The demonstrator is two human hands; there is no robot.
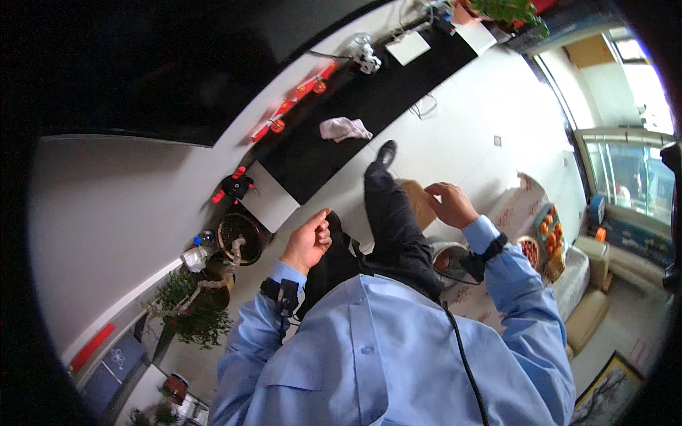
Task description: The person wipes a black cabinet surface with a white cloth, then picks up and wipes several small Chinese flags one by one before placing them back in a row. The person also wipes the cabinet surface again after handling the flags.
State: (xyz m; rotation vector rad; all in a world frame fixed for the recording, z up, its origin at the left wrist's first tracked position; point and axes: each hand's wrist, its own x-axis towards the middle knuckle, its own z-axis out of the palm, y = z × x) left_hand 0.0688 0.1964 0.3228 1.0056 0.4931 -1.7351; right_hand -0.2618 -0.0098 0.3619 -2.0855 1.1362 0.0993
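My left hand (308, 243) is raised in front of me with its fingers curled in, and I see nothing in it. To the right, my right hand (452, 205) hangs over a brown cardboard-like piece (418, 205), its fingers bent; whether it touches that piece I cannot tell. A crumpled pale pink cloth (343, 129) lies on the long black cabinet top (314, 165), beyond both hands.
Potted plants (194, 314) stand at the lower left, by the wall. A table with a patterned cloth (511, 213) on the right bears a tray of fruit (551, 234) and a bowl of red fruit (528, 251). A black plush toy (236, 185) sits near the cabinet's end.
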